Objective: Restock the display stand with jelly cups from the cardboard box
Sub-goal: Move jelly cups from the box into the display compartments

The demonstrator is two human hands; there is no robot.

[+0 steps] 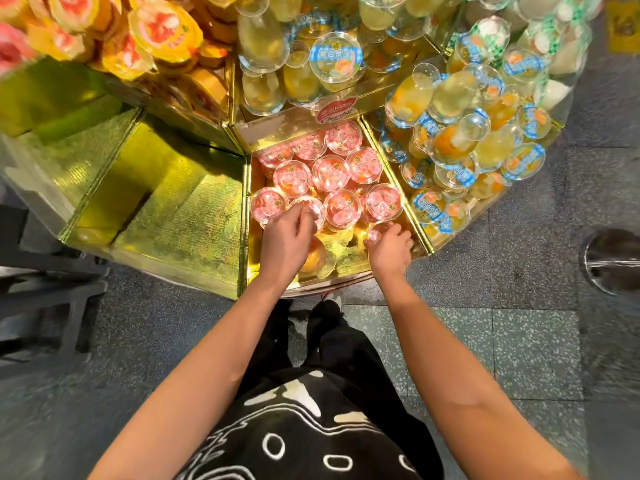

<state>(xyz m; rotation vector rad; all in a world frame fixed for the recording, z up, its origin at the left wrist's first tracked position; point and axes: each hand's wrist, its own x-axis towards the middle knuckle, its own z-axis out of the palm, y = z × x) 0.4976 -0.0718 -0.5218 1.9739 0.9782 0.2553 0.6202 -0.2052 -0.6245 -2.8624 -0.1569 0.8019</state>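
Head view: my left hand (287,237) is curled over the near rim of a pink-lidded jelly cup (309,206) in the front row, fingertips pinching it. My right hand (390,250) is wrapped round a second cup (378,230), just beside the right divider. Both hands are inside the middle compartment of the gold display stand (180,216). Under my left wrist a tipped cup (317,261) lies on its side, orange fruit showing.

Trouble I expect: the pink cups stand rim to rim, so pressing either one down at an angle could tilt its neighbours out of line. The tipped cup sits near the low front edge, and a nudge from my wrist might roll it over that edge onto the floor. In the next compartment, blue-lidded cups (460,143) are heaped loosely above the divider, and a careless right elbow could start them sliding.

The cups are clear, smooth plastic with pink film lids bearing a round logo, with pale jelly and orange pieces inside. They look slippery to hold. No cardboard box is in sight.
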